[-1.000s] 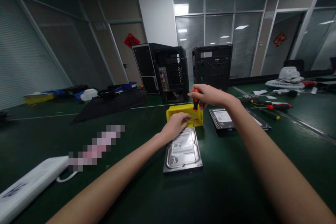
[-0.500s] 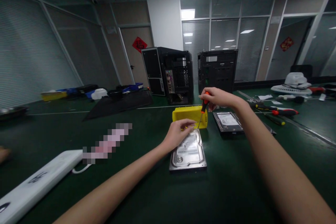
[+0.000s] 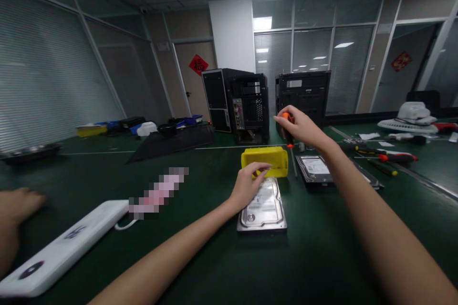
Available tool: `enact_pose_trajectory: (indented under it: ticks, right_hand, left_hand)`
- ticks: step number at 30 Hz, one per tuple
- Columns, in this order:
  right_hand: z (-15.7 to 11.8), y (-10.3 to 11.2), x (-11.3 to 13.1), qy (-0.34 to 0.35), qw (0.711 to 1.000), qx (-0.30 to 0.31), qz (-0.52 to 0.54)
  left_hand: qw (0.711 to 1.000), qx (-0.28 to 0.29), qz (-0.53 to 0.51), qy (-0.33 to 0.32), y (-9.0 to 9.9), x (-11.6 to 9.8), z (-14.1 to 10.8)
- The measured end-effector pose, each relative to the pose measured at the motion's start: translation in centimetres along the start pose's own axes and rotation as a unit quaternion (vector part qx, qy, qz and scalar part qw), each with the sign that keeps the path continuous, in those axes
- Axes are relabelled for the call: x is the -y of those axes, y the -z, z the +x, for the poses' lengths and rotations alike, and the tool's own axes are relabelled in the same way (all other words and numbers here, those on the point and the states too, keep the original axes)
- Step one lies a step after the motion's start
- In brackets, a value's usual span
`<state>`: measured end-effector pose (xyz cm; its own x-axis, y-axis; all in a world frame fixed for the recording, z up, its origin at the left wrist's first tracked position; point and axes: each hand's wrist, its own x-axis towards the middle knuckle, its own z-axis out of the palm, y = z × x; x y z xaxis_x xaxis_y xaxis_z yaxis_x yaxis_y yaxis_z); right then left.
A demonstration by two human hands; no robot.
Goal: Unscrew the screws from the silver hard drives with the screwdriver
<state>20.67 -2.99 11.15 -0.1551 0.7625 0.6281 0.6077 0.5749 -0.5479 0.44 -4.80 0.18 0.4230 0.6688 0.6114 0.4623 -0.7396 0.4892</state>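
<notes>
A silver hard drive (image 3: 266, 207) lies label up on the green table in front of me. My left hand (image 3: 249, 182) is over its far left corner, thumb and fingertips pinched together; whatever they hold is too small to make out. Raised beyond the drive, my right hand (image 3: 302, 126) grips a screwdriver (image 3: 290, 145) with an orange and black handle. Its shaft points down, the tip to the right of a yellow bin (image 3: 264, 156) and apart from the drive. The bin stands just behind the drive. To the right lies a second hard drive (image 3: 315, 167).
Two black computer cases (image 3: 247, 105) stand at the back. Pliers (image 3: 397, 157) and other tools lie at the right. On the left are a white power bank-like slab (image 3: 67, 243) with a cable and another person's hand (image 3: 21, 205). A black mat (image 3: 171, 143) lies farther back.
My right hand has lifted the screwdriver up and right, away from the drive's far end. My left hand stays pinched there. Another person's hand has come farther into view at left.
</notes>
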Motion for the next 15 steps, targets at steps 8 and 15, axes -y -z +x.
enact_pose_trajectory:
  ticks: [8, 15]
  right_hand:
    - [-0.4, -0.4, -0.2, -0.006, 0.991, 0.110, -0.075]
    - [-0.7, -0.4, -0.4, -0.059, 0.980, 0.168, -0.090]
  left_hand:
    - [0.998, 0.049, -0.001, -0.037, 0.1, -0.7, 0.1]
    - [0.976, 0.202, -0.030, -0.071, 0.6, -2.3, 0.1]
